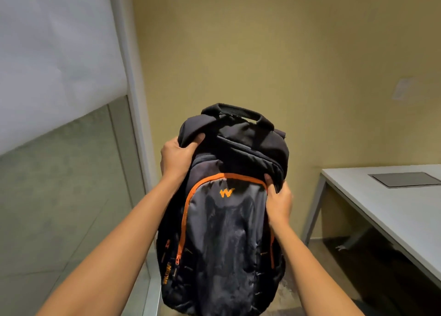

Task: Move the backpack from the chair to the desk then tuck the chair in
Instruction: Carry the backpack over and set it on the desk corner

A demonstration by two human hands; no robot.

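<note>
A dark grey and black backpack (222,232) with orange zip trim and an orange logo hangs upright in the air in front of me. My left hand (176,158) grips its upper left side near the top. My right hand (279,201) grips the upper right side, fingers tucked under a fold of fabric. The top carry handle points up and is free. A white desk (393,210) stands to the right, lower than the bag's top and apart from it. No chair is in view.
A yellow wall (262,65) is straight ahead. On the left stand a glass partition (59,196) and a white roller blind (55,53). The desk has a grey inset panel (405,179) and a metal leg (315,208). Dark floor shows under the desk.
</note>
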